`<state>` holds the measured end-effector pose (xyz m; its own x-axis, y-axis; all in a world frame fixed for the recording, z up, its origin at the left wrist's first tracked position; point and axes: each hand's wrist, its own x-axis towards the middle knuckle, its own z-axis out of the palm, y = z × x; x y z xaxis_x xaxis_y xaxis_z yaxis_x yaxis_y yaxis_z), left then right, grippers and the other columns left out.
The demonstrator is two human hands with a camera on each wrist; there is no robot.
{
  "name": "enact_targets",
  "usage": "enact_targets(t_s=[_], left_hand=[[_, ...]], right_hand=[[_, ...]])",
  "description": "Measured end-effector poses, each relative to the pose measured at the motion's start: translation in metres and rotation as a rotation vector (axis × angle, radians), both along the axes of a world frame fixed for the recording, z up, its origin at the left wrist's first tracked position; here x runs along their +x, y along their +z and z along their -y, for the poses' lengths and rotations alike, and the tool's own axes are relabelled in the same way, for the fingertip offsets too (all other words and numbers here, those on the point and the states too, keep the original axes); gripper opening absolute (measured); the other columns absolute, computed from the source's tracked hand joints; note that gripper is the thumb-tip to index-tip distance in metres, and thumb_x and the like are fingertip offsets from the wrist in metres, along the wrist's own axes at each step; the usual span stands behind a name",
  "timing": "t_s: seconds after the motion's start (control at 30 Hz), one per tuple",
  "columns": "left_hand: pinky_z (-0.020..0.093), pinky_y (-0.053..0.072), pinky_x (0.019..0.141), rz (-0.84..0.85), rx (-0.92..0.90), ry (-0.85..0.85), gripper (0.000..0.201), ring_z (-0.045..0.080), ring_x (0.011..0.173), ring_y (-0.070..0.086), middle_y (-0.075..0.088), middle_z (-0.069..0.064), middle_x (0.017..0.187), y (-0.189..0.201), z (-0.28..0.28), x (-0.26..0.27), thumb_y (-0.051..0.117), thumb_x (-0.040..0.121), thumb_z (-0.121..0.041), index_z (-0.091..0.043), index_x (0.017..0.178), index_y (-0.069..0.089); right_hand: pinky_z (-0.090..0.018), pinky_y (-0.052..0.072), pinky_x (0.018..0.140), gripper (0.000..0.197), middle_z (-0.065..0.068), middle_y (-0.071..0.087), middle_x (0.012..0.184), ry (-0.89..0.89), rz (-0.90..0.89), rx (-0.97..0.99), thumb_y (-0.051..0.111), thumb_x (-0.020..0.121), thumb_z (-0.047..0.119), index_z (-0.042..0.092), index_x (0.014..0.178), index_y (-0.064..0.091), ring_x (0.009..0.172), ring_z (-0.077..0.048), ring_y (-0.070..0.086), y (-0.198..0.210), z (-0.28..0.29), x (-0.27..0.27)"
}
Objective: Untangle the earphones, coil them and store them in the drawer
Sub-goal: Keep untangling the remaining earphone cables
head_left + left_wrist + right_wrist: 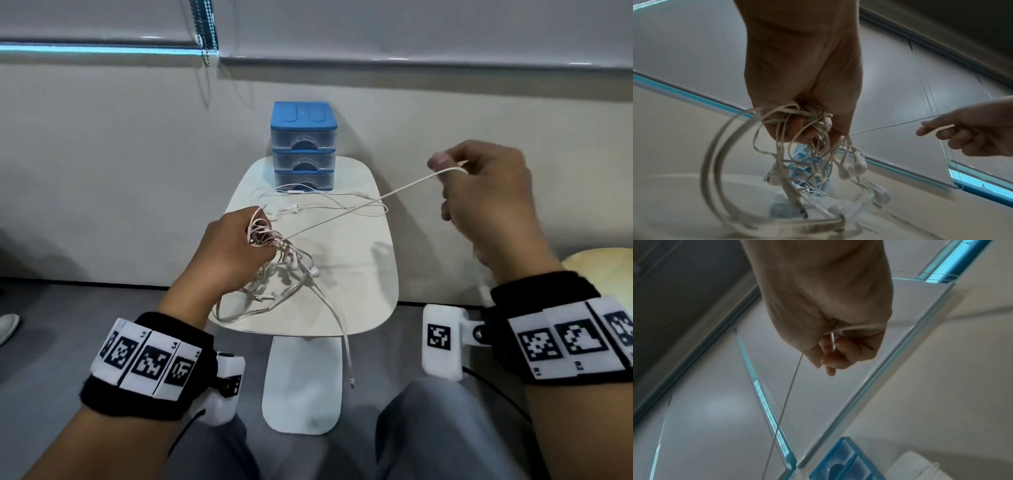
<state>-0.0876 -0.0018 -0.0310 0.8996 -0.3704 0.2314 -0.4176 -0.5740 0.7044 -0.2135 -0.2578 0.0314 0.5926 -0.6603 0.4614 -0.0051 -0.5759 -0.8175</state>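
The left hand [233, 250], at centre left of the head view, has its fingers curled tight around a tangled bundle of white earphones [287, 270]. Loops and earbuds hang from this fist onto the near half of the white desk [376, 274]. One cable end trails over the desk's front edge, at lower centre of the frame.

The right hand [486, 202], raised at upper right, pinches a single strand [342, 219] between thumb and fingers. The strand runs taut, diagonally down-left, to the bundle.

A second pair of earphones [308, 202] lies loose on the far half of the desk. Behind it, at upper centre, stands a blue three-drawer unit [303, 145] with all drawers closed.
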Motion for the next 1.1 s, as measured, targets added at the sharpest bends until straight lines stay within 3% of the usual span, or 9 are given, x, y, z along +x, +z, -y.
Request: enact_targets(t_s=[0.17,0.27,0.4,0.47,0.57,0.63,0.73,0.97,1.1], left_hand=[[0.031,0.046,0.064,-0.131,-0.143,-0.081,0.021,0.015,0.068,0.060,0.070,-0.005,0.075,-0.003,0.000,-0.003,0.082,0.077,-0.012,-0.023,0.082,0.065],[0.032,0.046,0.063,-0.204,-0.215,-0.124,0.020,0.015,0.068,0.062,0.072,-0.003,0.078,-0.005,-0.001,-0.003,0.082,0.079,-0.009,-0.023,0.085,0.069],[0.036,0.052,0.074,-0.204,-0.199,-0.159,0.016,0.015,0.074,0.067,0.074,-0.002,0.080,-0.005,0.004,-0.009,0.083,0.081,-0.011,-0.021,0.084,0.071],[0.037,0.054,0.077,-0.201,-0.191,-0.154,0.016,0.016,0.076,0.069,0.075,-0.003,0.080,-0.004,0.007,-0.013,0.084,0.080,-0.012,-0.022,0.084,0.072],[0.032,0.052,0.069,-0.181,-0.206,-0.140,0.017,0.012,0.069,0.065,0.073,-0.006,0.075,-0.004,0.013,-0.021,0.084,0.078,-0.012,-0.022,0.080,0.070],[0.027,0.046,0.060,-0.150,-0.213,-0.121,0.016,0.007,0.061,0.059,0.069,-0.007,0.069,-0.005,0.018,-0.028,0.080,0.078,-0.010,-0.020,0.078,0.068],[0.026,0.046,0.056,-0.119,-0.194,-0.077,0.016,0.007,0.059,0.057,0.068,-0.005,0.068,-0.010,0.023,-0.039,0.070,0.077,-0.005,-0.021,0.078,0.066],[0.049,0.061,0.071,-0.300,-0.337,-0.089,0.016,0.021,0.069,0.067,0.073,0.005,0.077,-0.032,0.017,-0.047,0.084,0.080,-0.015,-0.021,0.084,0.069],[0.038,0.062,0.063,-0.505,-0.524,-0.078,0.009,0.023,0.069,0.071,0.073,0.019,0.085,-0.029,0.019,-0.051,0.074,0.088,0.000,-0.004,0.095,0.070]], right_hand=[[-0.024,0.039,0.045,0.011,0.002,0.060,0.054,0.072,-0.036,0.106,0.066,0.093,0.018,0.018,0.085,0.073,0.040,-0.015,0.048,-0.005,0.005,-0.002],[-0.024,0.045,0.051,0.012,0.000,0.065,0.054,0.150,-0.325,-0.027,0.070,0.085,0.007,0.019,0.084,0.073,0.042,-0.014,0.055,-0.018,0.010,-0.005],[-0.026,0.053,0.074,0.038,-0.001,0.074,0.077,0.493,-0.795,-0.127,0.081,0.082,0.013,0.026,0.114,0.066,0.072,-0.014,0.069,-0.033,-0.003,-0.011],[-0.037,0.054,0.087,0.050,0.001,0.076,0.091,0.697,-0.777,-0.021,0.082,0.080,0.014,0.031,0.122,0.059,0.081,-0.014,0.071,-0.036,-0.016,-0.011],[-0.017,0.049,0.072,0.039,-0.005,0.077,0.096,0.820,-0.633,0.142,0.079,0.082,0.026,0.020,0.116,0.060,0.083,-0.012,0.070,-0.041,-0.042,-0.003],[-0.011,0.044,0.062,0.032,-0.012,0.076,0.089,0.769,-0.508,0.194,0.074,0.090,0.037,0.008,0.100,0.065,0.073,-0.012,0.067,-0.048,-0.063,0.006],[-0.022,0.046,0.065,0.049,-0.009,0.068,0.068,0.717,-0.413,0.206,0.072,0.089,0.048,0.001,0.077,0.067,0.062,-0.011,0.061,-0.072,-0.083,0.017],[-0.020,0.043,0.054,0.016,-0.011,0.068,0.069,0.669,-0.227,0.529,0.067,0.094,0.008,-0.003,0.082,0.068,0.055,-0.014,0.054,-0.112,-0.072,0.023],[-0.021,0.046,0.054,0.015,-0.012,0.072,0.072,0.675,-0.184,0.534,0.064,0.097,0.006,-0.004,0.086,0.065,0.058,-0.017,0.055,-0.119,-0.068,0.020]])
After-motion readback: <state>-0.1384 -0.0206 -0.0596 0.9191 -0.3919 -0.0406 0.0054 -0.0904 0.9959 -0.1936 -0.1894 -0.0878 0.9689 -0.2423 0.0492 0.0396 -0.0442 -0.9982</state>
